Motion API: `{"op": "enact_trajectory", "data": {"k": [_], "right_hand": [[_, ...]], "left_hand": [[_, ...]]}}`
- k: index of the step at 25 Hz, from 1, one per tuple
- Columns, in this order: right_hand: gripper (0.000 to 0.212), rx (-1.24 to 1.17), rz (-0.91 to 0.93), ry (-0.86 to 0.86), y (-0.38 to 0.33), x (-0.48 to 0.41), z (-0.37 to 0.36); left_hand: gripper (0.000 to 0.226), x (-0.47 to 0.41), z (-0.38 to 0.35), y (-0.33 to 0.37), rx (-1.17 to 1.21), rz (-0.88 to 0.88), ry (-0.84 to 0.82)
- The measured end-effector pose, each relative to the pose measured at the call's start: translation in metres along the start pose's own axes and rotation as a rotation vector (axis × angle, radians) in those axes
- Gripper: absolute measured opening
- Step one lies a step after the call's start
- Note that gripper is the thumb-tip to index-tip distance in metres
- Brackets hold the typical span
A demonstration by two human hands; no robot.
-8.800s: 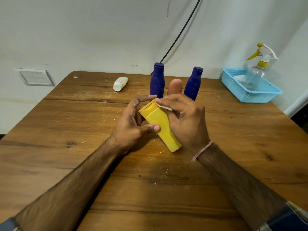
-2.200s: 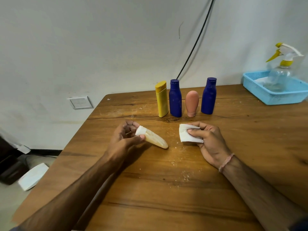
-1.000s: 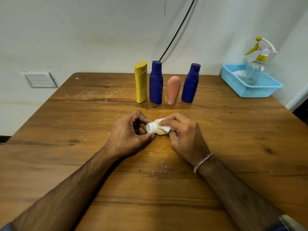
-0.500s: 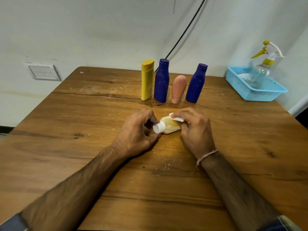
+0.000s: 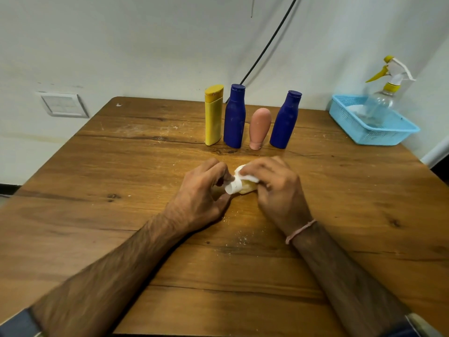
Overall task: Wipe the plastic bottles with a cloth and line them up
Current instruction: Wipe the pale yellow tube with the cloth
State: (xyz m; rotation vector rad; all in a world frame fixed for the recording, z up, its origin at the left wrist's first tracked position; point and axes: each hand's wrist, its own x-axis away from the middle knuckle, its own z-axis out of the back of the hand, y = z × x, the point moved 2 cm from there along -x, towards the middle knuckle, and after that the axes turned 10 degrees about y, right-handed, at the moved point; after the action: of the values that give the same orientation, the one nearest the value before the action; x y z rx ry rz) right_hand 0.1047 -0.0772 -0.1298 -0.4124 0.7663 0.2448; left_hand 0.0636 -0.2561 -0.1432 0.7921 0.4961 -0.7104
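Note:
A small cream bottle [image 5: 246, 187] with a white cap lies sideways between my hands at the table's middle. My left hand [image 5: 201, 195] pinches its cap end. Over its body my right hand [image 5: 277, 188] presses a white cloth [image 5: 246, 176], fingers curled round cloth and bottle. Behind them a row stands upright: a yellow bottle [image 5: 213, 115], a dark blue bottle [image 5: 234, 116], a pink bottle [image 5: 259, 128] standing cap down, and a second dark blue bottle [image 5: 285, 120].
A light blue basket [image 5: 379, 136] at the back right corner of the wooden table [image 5: 121, 215] holds a clear spray bottle [image 5: 379, 98] with a yellow and white trigger. White crumbs lie near my wrists. A black cable runs down the wall behind the row.
The yellow bottle I was wiping now stands in the row. My left hand brought over the cream bottle, and the cloth has shifted along it toward the cap in the last half second.

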Motion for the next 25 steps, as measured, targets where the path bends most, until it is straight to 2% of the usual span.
{"op": "enact_trajectory", "data": {"k": [2,3,6,7,9,10,13,14,17,18,21,22,25], "right_hand": [[0.042,0.024,-0.187,0.058,0.011,-0.005,0.004],[0.041,0.027,-0.176,0.057,0.009,-0.006,0.004],[0.035,-0.027,0.085,-0.022,-0.007,0.003,-0.001],[0.036,-0.023,0.064,-0.018,-0.004,0.002,0.0],[0.038,-0.006,-0.144,0.03,0.01,-0.004,0.002],[0.039,0.001,-0.181,0.043,0.012,-0.004,0.003],[0.037,-0.064,0.041,-0.021,-0.003,0.005,0.0],[0.037,-0.067,0.046,-0.017,-0.001,0.005,0.0],[0.041,-0.025,-0.233,0.036,0.017,0.0,0.005],[0.041,-0.029,-0.215,0.032,0.015,0.0,0.005],[0.036,-0.103,0.06,-0.05,-0.005,0.007,0.001],[0.037,-0.101,0.049,-0.048,-0.002,0.006,0.002],[0.039,-0.022,-0.23,0.039,0.014,0.002,0.007]], "left_hand": [[0.031,0.0,-0.001,0.0,-0.004,0.019,-0.001],[0.032,-0.001,-0.001,0.0,-0.002,0.025,0.0],[0.033,0.0,-0.001,-0.001,0.025,0.028,0.009],[0.033,0.0,0.0,0.0,0.035,0.038,0.012],[0.033,0.0,0.001,0.002,0.058,0.08,0.03],[0.033,-0.001,0.002,0.003,0.073,0.113,0.038],[0.036,-0.002,0.002,0.002,0.122,0.197,0.023],[0.038,-0.002,0.002,0.002,0.136,0.21,0.018],[0.04,-0.002,0.002,0.002,0.113,0.217,0.025],[0.038,-0.002,0.002,0.002,0.102,0.223,0.026],[0.033,-0.001,0.003,0.002,0.098,0.248,0.027],[0.033,-0.001,0.004,0.003,0.094,0.257,0.02],[0.035,-0.001,0.005,0.006,0.093,0.299,0.003]]}}
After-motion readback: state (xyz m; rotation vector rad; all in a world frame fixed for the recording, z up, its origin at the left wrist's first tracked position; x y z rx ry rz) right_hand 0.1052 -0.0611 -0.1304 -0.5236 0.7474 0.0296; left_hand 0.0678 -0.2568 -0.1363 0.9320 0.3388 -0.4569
